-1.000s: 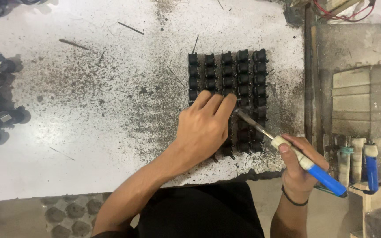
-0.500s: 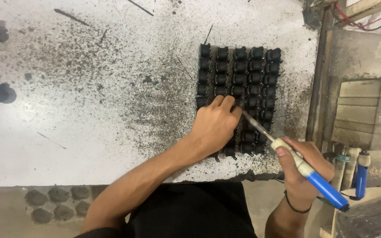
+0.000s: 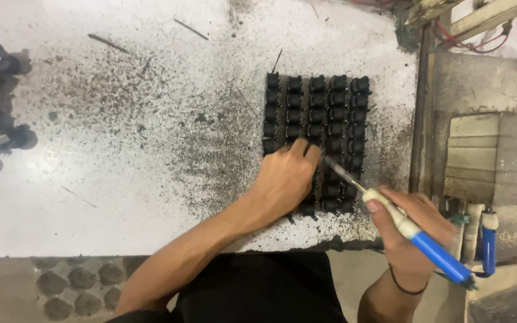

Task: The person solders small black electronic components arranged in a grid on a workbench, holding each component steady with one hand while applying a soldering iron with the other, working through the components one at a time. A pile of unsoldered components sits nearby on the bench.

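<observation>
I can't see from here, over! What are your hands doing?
Left hand pressing on black parts grid. Right hand gripping blue-handled soldering iron, tip at grid. Nothing blocking.

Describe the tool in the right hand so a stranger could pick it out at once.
Start at the white, soot-speckled table and find the block of small black parts laid in rows. Just below it, the right hand grips a soldering iron: white collar, bright blue handle, thin metal tip slanting towards the left hand, unlike the upright blue tool parked alongside.
</observation>
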Tool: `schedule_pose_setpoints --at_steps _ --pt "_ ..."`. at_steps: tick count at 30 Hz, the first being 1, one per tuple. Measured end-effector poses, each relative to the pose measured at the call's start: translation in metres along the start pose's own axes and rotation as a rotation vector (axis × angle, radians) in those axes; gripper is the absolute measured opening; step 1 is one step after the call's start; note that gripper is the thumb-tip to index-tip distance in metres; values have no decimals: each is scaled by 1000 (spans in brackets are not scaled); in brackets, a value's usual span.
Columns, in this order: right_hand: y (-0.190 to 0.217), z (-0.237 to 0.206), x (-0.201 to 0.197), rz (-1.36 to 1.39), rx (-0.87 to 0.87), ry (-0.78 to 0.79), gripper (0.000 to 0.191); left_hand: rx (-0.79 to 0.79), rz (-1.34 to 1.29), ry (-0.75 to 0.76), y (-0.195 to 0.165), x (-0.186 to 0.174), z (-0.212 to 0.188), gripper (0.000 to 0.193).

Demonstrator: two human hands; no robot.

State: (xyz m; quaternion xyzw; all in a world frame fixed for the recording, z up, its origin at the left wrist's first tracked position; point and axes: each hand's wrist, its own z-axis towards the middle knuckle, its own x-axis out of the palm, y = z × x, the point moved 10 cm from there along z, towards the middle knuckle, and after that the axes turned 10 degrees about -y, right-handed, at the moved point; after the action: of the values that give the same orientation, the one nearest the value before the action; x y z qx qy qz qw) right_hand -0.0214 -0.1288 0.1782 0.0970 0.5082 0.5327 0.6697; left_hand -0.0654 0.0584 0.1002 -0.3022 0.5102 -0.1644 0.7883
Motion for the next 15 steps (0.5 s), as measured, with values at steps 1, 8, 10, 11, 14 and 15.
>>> schedule_pose_setpoints --at_steps 1,8,10,11,14,15 --pt "-13 0 -6 65 50 -59 29 -35 16 73 1 -3 -1 24" --pt "-73 -20 -4 357 264 -276 26 166 -40 -350 -26 -60 27 30" --pt "-75 -18 -2 312 261 -238 27 142 60 -312 -14 -40 39 27" --pt "-73 -15 -1 276 237 -206 27 94 55 -268 -5 -30 39 26" --pt "-67 -9 3 233 204 -146 27 0 39 -153 15 -1 29 24" --pt "-65 -7 5 235 191 -134 27 15 42 -147 17 4 26 23"
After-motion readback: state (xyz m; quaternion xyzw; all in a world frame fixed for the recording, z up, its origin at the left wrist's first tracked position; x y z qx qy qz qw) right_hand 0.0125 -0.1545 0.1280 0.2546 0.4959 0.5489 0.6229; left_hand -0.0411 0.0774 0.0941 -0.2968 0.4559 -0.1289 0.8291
